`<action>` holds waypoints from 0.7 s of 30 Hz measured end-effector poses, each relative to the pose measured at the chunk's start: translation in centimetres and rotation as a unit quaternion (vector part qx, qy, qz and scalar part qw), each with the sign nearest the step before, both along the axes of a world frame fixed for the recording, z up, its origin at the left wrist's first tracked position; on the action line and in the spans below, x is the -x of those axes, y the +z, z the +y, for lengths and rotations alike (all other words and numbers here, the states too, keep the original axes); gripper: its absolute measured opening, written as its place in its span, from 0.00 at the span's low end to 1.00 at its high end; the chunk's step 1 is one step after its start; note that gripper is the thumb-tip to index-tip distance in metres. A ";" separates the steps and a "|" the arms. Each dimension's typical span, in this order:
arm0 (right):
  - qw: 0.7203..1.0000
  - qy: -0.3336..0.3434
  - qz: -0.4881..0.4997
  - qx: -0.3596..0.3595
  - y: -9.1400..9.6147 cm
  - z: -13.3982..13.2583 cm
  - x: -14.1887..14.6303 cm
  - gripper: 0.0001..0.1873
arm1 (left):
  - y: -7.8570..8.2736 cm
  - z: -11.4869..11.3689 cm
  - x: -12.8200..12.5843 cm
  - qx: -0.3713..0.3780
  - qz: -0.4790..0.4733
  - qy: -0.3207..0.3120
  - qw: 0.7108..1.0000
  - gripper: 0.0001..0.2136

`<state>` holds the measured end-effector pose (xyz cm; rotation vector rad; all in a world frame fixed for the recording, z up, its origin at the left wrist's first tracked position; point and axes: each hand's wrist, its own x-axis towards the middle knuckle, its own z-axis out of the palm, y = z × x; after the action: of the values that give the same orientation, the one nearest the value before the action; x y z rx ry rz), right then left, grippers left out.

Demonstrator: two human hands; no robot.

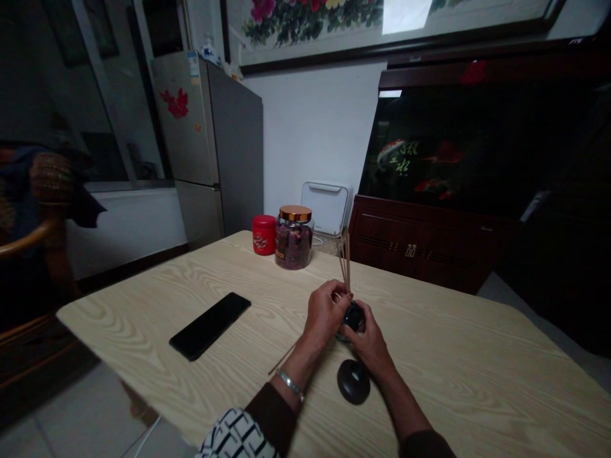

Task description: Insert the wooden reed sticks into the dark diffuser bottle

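Thin brown sticks (345,261) rise in a loose bunch just behind the fingers of my left hand (324,310), which are pinched together at their lower ends. My right hand (371,334) is closed around a small dark glass bottle (353,316) standing on the table. The two hands almost meet at the top of the bottle, and they hide much of it. A round dark brown lid (354,381) with a raised middle lies on the table, below my right wrist. One loose stick (282,358) shows beside my left forearm, its far end hidden.
On the wood-grain table (429,356), a black phone (210,326) lies to the left. Toward the far edge stand a red canister (264,235) and a jar of dried purple flowers (293,245) with a copper-coloured lid. A fridge (233,146) and a fish tank (439,152) are beyond.
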<state>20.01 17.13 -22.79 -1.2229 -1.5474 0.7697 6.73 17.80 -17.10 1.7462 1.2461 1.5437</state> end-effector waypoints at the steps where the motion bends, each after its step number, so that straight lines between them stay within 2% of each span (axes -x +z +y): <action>1: 1.000 0.000 -0.001 -0.001 -0.1 0.1 0.0 0.32 | -0.1 0.0 -0.1 -0.005 0.019 0.007 1.000 0.04; 5: 1.000 0.006 0.012 -0.012 -0.3 0.2 0.0 0.31 | -0.1 -0.4 -0.4 -0.013 0.080 0.024 0.996 0.03; 9: 1.000 -0.003 0.009 -0.005 0.0 0.0 0.1 0.31 | -0.2 -0.8 0.1 0.013 0.080 0.009 0.997 0.12; 12: 1.000 -0.002 0.007 -0.002 0.2 -0.3 0.2 0.31 | -0.4 -0.7 1.7 0.033 0.045 -0.021 0.998 0.18; 16: 1.000 -0.009 -0.014 0.007 0.4 -0.6 0.1 0.32 | -0.5 -0.1 4.9 0.047 -0.013 0.006 0.999 0.14; 18: 1.000 -0.007 -0.017 0.009 0.4 -0.6 0.1 0.32 | -0.7 0.1 6.4 0.068 0.025 0.058 0.996 0.13; 21: 1.000 0.000 -0.013 0.014 0.4 -0.6 0.1 0.33 | -1.4 -0.2 7.4 0.136 0.193 0.119 0.965 0.08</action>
<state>19.93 16.57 -22.36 -1.2571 -1.5633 0.7799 -0.70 17.64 -18.52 1.8159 1.8219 1.1079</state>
